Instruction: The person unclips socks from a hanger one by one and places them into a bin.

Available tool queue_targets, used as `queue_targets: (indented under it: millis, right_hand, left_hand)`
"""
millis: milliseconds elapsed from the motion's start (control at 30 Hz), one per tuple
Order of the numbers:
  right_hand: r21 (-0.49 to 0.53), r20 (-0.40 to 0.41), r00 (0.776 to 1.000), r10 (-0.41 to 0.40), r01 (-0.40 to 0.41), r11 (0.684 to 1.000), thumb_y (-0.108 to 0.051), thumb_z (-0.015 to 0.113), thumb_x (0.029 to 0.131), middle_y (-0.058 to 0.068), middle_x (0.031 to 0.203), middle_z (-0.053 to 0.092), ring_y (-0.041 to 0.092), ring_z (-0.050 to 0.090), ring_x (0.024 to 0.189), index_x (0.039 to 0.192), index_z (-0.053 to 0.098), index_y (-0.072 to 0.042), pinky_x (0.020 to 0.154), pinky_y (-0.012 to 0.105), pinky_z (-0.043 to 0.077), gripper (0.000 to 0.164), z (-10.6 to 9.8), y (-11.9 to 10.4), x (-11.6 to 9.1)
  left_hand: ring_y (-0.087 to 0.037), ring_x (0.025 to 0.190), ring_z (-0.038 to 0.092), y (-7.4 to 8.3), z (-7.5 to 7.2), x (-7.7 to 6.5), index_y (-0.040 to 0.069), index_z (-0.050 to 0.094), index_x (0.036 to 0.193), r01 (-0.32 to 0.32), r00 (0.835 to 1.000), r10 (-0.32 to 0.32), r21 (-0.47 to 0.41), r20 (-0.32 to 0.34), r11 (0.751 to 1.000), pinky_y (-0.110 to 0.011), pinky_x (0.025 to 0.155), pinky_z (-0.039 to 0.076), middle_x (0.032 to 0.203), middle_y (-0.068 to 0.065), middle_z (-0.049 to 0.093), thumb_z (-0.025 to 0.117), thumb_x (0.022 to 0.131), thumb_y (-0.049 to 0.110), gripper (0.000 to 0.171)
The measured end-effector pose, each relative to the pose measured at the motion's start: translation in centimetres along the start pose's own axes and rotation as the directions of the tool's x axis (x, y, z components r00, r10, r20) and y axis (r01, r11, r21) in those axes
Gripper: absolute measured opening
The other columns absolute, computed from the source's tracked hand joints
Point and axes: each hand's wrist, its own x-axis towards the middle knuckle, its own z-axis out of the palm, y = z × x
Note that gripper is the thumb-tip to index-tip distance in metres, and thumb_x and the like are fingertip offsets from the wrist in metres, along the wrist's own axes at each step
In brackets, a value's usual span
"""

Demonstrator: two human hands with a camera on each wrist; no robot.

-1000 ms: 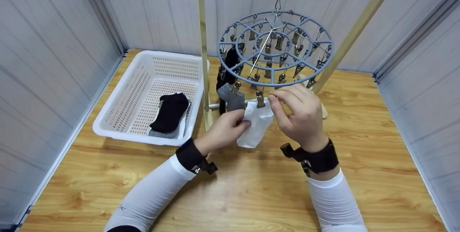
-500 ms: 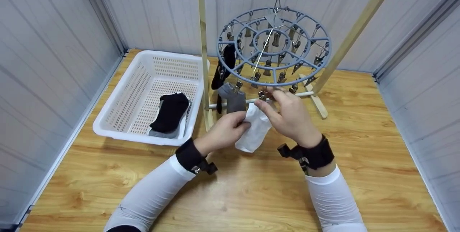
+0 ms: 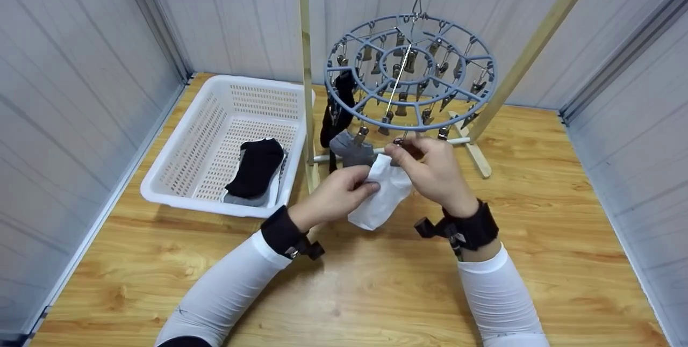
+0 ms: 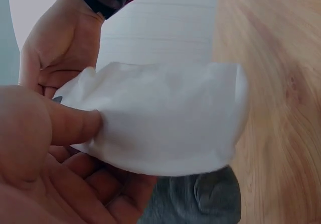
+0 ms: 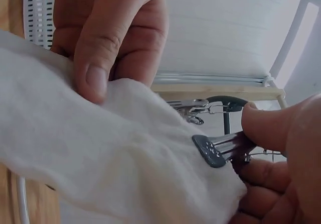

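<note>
A white sock hangs below the front rim of a round blue-grey clip hanger. My left hand pinches its left edge, thumb on the near face. At the sock's upper end, my right hand pinches a metal clip between thumb and fingers. In the right wrist view that clip's dark tip lies on the white fabric. Left of the white sock, a grey sock hangs from another clip, and a black sock hangs farther back.
A white perforated basket stands on the left with a black sock atop grey and white ones. Wooden posts frame the hanger. Several more metal clips dangle beneath its rings. Pale panel walls enclose the wooden table.
My right hand has moved left from the white sock's upper right corner onto its clip. The white sock tilts more, its lower end shifting left. The hanger and grey sock have swung slightly.
</note>
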Motion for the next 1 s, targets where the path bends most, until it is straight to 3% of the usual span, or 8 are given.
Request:
queue_targets:
  millis: [167,333,600,700,867,1000]
  right_hand:
    - [0.089,-0.037,0.998,0.054,-0.05,0.995,-0.018,0.078,0.107,0.001,0.085,0.079,0.015,0.069,0.073,0.1,0.085,-0.004,0.066,0.025,0.052,0.017,-0.12,0.05,-0.08]
    - [0.119,-0.083,0.996,0.039,-0.029,0.992,-0.014,0.082,0.104,0.002,0.086,0.08,0.013,0.063,0.068,0.1,0.087,-0.004,0.061,0.023,0.045,0.012,-0.17,0.05,-0.14]
    - [0.098,-0.121,0.992,0.026,-0.014,0.995,-0.013,0.086,0.099,0.003,0.09,0.083,0.009,0.059,0.063,0.099,0.09,-0.006,0.054,0.021,0.037,0.008,-0.17,0.1,-0.17]
    - [0.106,-0.123,0.992,0.016,-0.003,0.994,-0.012,0.087,0.099,0.004,0.089,0.083,0.008,0.061,0.062,0.099,0.09,-0.005,0.053,0.02,0.038,0.007,-0.14,0.15,-0.2]
    - [0.153,-0.133,0.991,-0.007,0.028,0.988,-0.007,0.085,0.099,0.005,0.087,0.083,0.011,0.075,0.071,0.099,0.089,-0.003,0.057,0.019,0.048,0.006,-0.07,0.12,-0.21]
    - [0.159,-0.158,0.987,-0.011,0.037,0.987,-0.005,0.084,0.099,0.006,0.085,0.083,0.008,0.073,0.071,0.097,0.089,-0.003,0.06,0.019,0.049,0.006,-0.06,0.07,-0.17]
  left_hand:
    - [-0.011,0.074,0.054,0.03,0.01,0.05,0.007,0.068,0.094,-0.032,0.999,0.032,-0.033,-0.024,0.999,-0.029,0.065,0.044,0.081,0.006,0.056,0.073,0.11,0.019,0.021]
    - [-0.009,0.071,0.054,0.2,-0.1,-0.02,0.006,0.069,0.093,-0.046,0.998,0.042,-0.072,-0.051,0.996,-0.026,0.063,0.043,0.08,0.007,0.056,0.073,0.11,0.02,0.022]
    - [-0.011,0.072,0.052,0.01,-0.27,0.06,0.009,0.057,0.083,-0.091,0.995,0.091,-0.013,-0.05,0.996,-0.028,0.065,0.043,0.075,0.007,0.047,0.074,0.109,0.014,0.032]
    - [-0.012,0.073,0.052,0.02,-0.36,0.04,0.01,0.055,0.082,-0.097,0.994,0.097,-0.001,-0.043,0.995,-0.029,0.066,0.043,0.075,0.007,0.046,0.074,0.109,0.014,0.033]
    - [-0.013,0.074,0.051,0.11,-0.59,-0.07,0.01,0.053,0.081,-0.095,0.995,0.096,0.031,-0.022,0.995,-0.029,0.067,0.042,0.075,0.007,0.045,0.075,0.108,0.014,0.035]
    - [-0.012,0.072,0.049,0.17,-0.83,-0.18,0.013,0.051,0.081,-0.086,0.996,0.086,0.073,0.013,0.994,-0.029,0.067,0.04,0.073,0.008,0.043,0.075,0.108,0.014,0.037]
